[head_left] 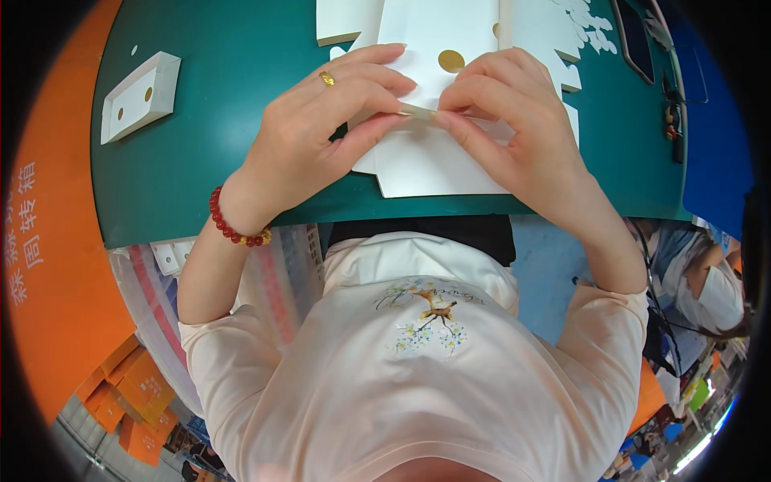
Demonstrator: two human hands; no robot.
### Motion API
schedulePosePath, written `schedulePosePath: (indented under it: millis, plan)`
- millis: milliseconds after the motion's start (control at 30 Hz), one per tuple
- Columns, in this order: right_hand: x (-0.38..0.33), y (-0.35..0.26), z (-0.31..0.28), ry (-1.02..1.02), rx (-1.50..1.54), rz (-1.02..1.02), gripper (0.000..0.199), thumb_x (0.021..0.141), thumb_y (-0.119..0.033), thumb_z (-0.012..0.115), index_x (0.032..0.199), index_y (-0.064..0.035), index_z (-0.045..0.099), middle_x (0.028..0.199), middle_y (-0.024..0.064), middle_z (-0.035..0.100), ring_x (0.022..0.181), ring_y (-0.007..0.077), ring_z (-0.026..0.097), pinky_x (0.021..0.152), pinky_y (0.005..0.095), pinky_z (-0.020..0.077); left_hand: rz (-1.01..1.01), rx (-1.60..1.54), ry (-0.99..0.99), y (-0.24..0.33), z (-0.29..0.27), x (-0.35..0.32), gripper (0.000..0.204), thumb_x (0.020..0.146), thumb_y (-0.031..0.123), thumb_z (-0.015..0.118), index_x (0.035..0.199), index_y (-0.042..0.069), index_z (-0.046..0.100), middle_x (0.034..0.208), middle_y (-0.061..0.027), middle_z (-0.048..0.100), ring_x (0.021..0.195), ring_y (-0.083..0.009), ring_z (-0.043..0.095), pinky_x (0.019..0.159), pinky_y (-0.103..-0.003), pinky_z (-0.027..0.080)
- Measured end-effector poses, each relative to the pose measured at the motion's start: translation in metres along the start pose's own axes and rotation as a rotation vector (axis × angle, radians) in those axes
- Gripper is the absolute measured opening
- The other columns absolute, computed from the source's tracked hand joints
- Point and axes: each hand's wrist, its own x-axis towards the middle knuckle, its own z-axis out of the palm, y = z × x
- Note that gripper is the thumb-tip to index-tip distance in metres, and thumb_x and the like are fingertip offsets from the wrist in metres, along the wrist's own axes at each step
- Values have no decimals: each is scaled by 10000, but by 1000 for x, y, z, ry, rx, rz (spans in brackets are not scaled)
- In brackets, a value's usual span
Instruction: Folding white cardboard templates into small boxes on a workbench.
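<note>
Both my hands pinch the edge of a white cardboard box blank (430, 32) over the green table. My left hand (329, 112), with a gold ring and a red bead bracelet, has thumb and fingers closed on a folded strip at its near side. Just to the right, my right hand (514, 112) grips the same strip between thumb and forefinger. A gold round spot (451, 61) shows on the blank between the hands. Under them lies another flat white cardboard sheet (438, 173), reaching toward the table's near edge.
A shallow white cardboard tray (143, 98) with two round spots stands at the left on the green table (217, 48). White cut-out scraps (590, 24) and a dark phone (634, 40) lie at the far right. Below the table's left edge is a plastic-lined container (144, 281).
</note>
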Motion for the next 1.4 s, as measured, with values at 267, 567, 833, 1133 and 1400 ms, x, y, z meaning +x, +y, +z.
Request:
schedulePosePath:
  millis: [267,567,833,1133,1400]
  plan:
    - [0,-1,9,51,85,148,61,838,-85,730,878,-79,684,886,22,648,878,240,567,841,382,428,-19,-17,67,3,10,-2,157,836,-110,695,936,2,649,1043,-125,746,1202,-395,641,998,-435,524]
    - [1,-7,2,-128,125,238,36,929,-36,651,954,-11,645,989,59,597,988,202,525,797,277,496,-20,-47,88,5,11,-4,169,848,-125,654,957,3,638,1053,-118,734,1204,-391,638,990,-439,526]
    - [1,-6,13,18,114,148,68,863,-95,699,928,-77,692,914,40,630,886,247,544,831,376,428,7,-17,123,3,14,-2,175,811,-110,688,907,20,622,982,-82,724,1144,-342,678,852,-341,587]
    - [5,-10,13,7,71,155,37,899,-91,672,922,-62,681,897,55,612,880,262,531,807,381,430,-23,-67,85,1,15,-9,169,886,-109,620,986,26,598,1099,-120,725,1262,-407,596,993,-419,513]
    - [5,-12,7,-83,50,195,55,944,-79,628,951,-25,626,973,78,570,952,259,516,836,347,460,-17,-70,100,1,18,-11,145,926,-78,617,997,38,567,1100,-120,722,1278,-412,583,995,-410,507]
